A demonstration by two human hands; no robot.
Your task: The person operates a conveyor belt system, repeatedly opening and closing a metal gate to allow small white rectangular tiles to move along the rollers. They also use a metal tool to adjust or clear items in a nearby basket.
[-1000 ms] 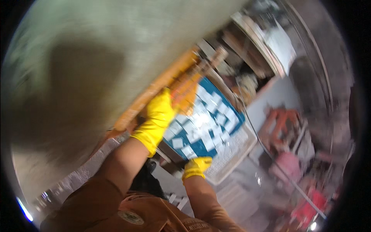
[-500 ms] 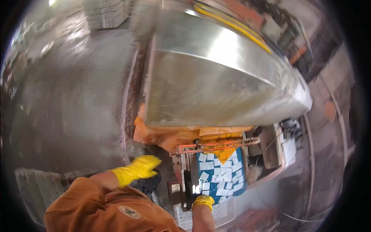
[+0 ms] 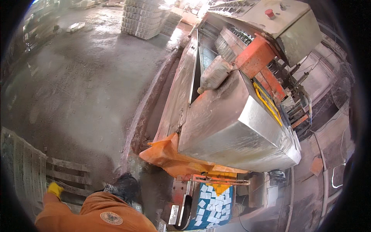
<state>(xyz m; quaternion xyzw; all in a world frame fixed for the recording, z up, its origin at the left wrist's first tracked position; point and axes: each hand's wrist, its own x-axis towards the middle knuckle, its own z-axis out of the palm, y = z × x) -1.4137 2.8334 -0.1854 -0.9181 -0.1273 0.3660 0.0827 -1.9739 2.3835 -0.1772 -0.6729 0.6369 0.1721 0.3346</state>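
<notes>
At the far left, my left hand wears a yellow rubber glove and is raised beside a slatted pallet. Its fingers are too small and foreshortened to show whether they grip anything. My right hand is out of sight below the lower edge. To the right of my body, a blue conveyor belt carries many small white square tiles. It comes out from under a torn orange rubber curtain at the end of a large metal machine hood.
A dirty plastic jug lies on the machine, near a control box with a red button. Wet concrete floor spreads on the left. Stacked crates stand far off. A slatted pallet is at left.
The view has swung upward and left, showing more floor and machine. My left hand has moved away to the far left. My right hand, earlier beside the belt, has left the picture.
</notes>
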